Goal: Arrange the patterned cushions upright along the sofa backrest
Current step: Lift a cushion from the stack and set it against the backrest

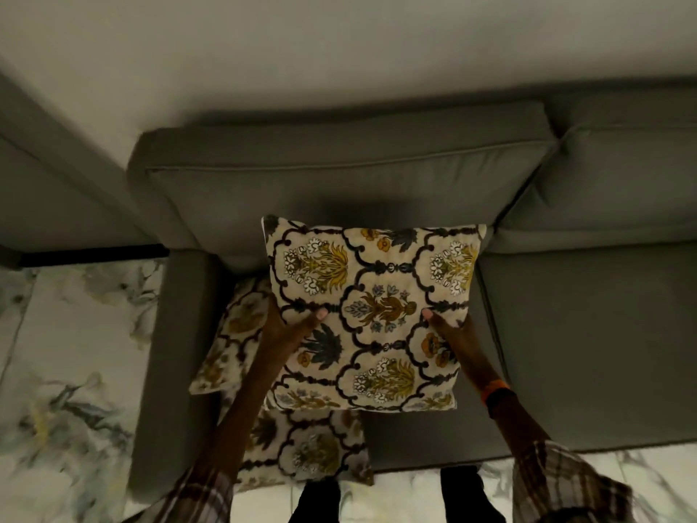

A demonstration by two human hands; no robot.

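Observation:
A cream cushion with dark scrollwork and yellow flowers (371, 292) is held over the grey sofa seat, its far edge near the backrest (339, 183). My left hand (292, 326) grips its left side, thumb on the front face. My right hand (447, 330) grips its right side the same way. A second patterned cushion (234, 334) lies flat against the left armrest, partly hidden by my left arm. A third patterned cushion (313, 447) lies flat at the seat's front edge, partly under the held one.
The sofa's left armrest (177, 352) borders the cushions. A second seat (588, 334) and back cushion (611, 183) extend to the right. Marble-patterned floor (68, 371) lies left and in front. A pale wall rises behind the sofa.

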